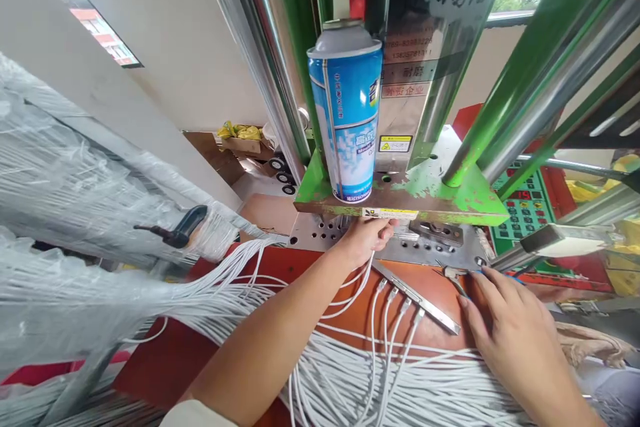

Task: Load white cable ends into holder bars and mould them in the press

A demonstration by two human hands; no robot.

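Observation:
My left hand [367, 240] is closed and reaches under the green press plate [400, 197]. White cables [367, 270] run down from its fingers; their ends are hidden beneath the plate. My right hand [515, 323] lies with fingers stretched and apart at the right side of the orange-red table [435, 280]. Its fingertips are near a small tool [454, 277] with thin green and blue parts, partly covered. Between my hands rests a metal bar [420, 299], slanted, with several white cables plugged along its near edge by small metal connectors [400, 300].
On the green plate stands a blue spray can [346, 120]. Green and chrome columns rise around it. A thick bundle of white cables [330, 373] covers the front. Wrapped cable bundles [65, 153] hang at left. A green control panel [523, 203] sits at right.

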